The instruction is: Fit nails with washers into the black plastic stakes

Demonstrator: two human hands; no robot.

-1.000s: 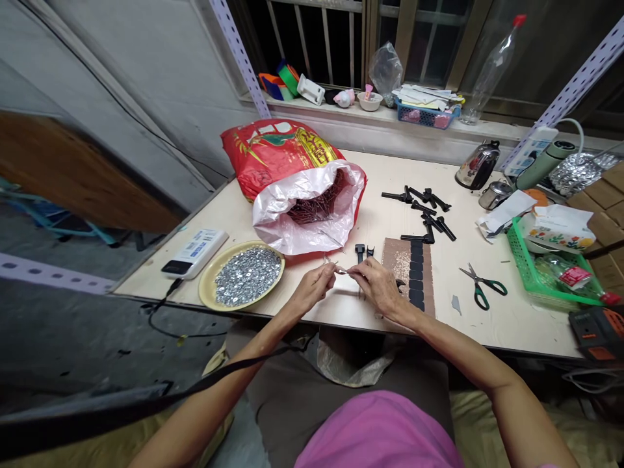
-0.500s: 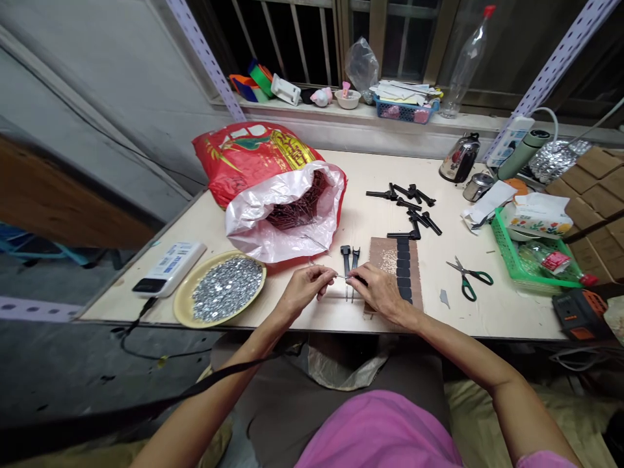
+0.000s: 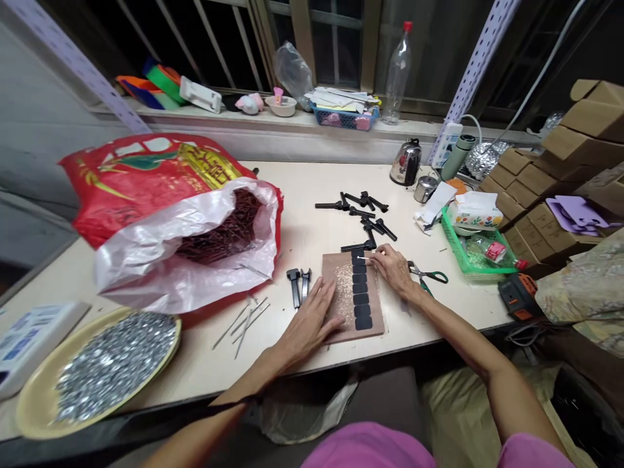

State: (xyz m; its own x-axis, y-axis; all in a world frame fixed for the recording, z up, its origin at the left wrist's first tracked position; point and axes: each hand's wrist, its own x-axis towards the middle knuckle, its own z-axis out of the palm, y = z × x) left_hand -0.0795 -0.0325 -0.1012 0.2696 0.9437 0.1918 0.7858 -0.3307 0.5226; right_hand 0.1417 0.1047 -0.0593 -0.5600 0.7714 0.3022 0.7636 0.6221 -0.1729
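Pads (image 3: 361,299) lined up on board (image 3: 341,312); hands apart, right hand (image 3: 392,270) pinching pin (image 3: 366,257), left hand (image 3: 307,322) flat at board's edge; black pieces (image 3: 363,211) lie loose on tabletop (image 3: 302,224).

Head-worn view, facing forward and down over a workbench (image 3: 302,227)

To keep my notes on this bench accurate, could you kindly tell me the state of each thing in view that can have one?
Left hand: open, resting on the wooden board.
Right hand: pinching a thin pin.
Red sack: open, holding dark nails.
Plastic bottle: capped.
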